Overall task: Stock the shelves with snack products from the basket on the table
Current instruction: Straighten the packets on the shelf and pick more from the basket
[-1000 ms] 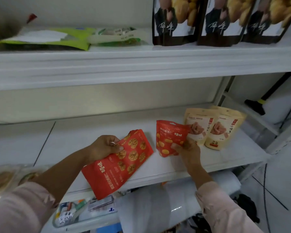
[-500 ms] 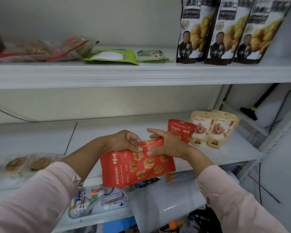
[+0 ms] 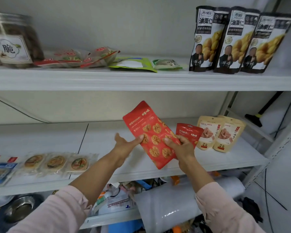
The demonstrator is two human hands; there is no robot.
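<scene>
Red walnut-print pouch [image 3: 154,134] tilted above middle shelf [image 3: 40,140].

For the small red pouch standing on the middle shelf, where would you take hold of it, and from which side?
Probably its flat top seam, pinched front to back from above. The small red pouch stands upright; a beige pouch crowds its right side, and the big red pouch and right hand cover its lower left.

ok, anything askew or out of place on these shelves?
Top shelf: green pouch and red-trimmed clear packs lie flat, while the chestnut pouches beside them stand upright. The big red pouch is tilted, but the right hand grips it; not yet shelved.
</scene>
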